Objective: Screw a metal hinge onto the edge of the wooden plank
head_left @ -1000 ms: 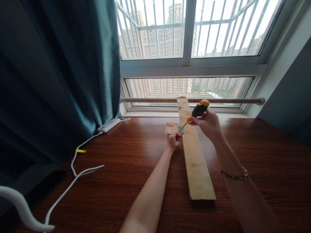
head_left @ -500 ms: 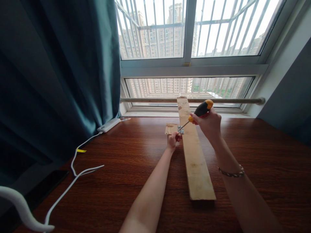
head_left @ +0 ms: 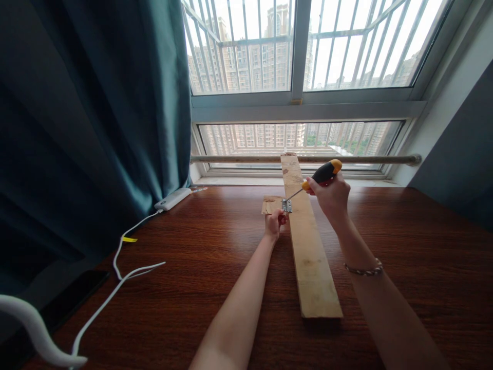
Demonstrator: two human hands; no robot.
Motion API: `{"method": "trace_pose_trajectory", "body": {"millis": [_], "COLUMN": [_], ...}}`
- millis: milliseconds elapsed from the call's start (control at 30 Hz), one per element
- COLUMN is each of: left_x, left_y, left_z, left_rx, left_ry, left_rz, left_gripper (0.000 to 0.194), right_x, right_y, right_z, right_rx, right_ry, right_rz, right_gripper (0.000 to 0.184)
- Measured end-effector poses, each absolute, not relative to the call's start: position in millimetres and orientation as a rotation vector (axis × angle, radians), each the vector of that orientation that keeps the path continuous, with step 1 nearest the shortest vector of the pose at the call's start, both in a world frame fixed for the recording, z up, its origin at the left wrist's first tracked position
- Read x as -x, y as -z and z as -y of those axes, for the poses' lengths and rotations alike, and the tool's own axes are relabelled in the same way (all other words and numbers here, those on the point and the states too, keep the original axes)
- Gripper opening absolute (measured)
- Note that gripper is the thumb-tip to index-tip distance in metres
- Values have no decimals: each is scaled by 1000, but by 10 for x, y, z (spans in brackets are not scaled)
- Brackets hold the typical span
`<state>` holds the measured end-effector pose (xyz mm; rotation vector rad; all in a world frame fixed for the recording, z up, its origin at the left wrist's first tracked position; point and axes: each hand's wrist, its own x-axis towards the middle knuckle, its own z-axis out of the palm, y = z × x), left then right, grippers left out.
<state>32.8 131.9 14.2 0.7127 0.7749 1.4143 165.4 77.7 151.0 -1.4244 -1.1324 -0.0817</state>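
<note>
Our right grip [head_left: 334, 198] clamps the screwdriver [head_left: 321, 173] by likely non-slippery handle [head_left: 325, 171]; whether left grip [head_left: 273, 222] pinches small board [head_left: 270, 204], we cannot tell.

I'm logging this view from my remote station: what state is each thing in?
Right hand: closed around the screwdriver
Screwdriver: tilted, tip at the hinge
Left hand: fingers curled at the short board; grip unclear
Hinge: opened out, spanning both boards
Short board: left of the long board
Long board: lying lengthwise
White cable: loosely bent
Curtain: hanging in folds
</note>
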Motion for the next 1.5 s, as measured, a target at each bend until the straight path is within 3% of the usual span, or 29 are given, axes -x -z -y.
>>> {"method": "trace_pose_trajectory", "body": {"millis": [400, 733, 1233, 1500], "left_x": [-316, -310, -307, -306], "left_y": [-116, -113, -138, -119], "left_z": [-1317, -1317, -1303, -1308], "left_rx": [-723, -700, -640, -676], "left_ry": [-1345, -1331, -1299, -1322], "left_rz": [-701, -698, -671, -676], "left_gripper": [11, 11, 11, 12], "right_x": [-2432, -2789, -2818, -2719], "right_y": [-1527, -693, -323, -483], "right_z": [-864, -1238, -1352, -1314], "right_rx": [1684, 2442, 2378, 2404], "right_ry": [254, -218, -518, -212], "right_rz": [899, 1509, 1525, 1542], "right_gripper": [42, 32, 31, 39]}}
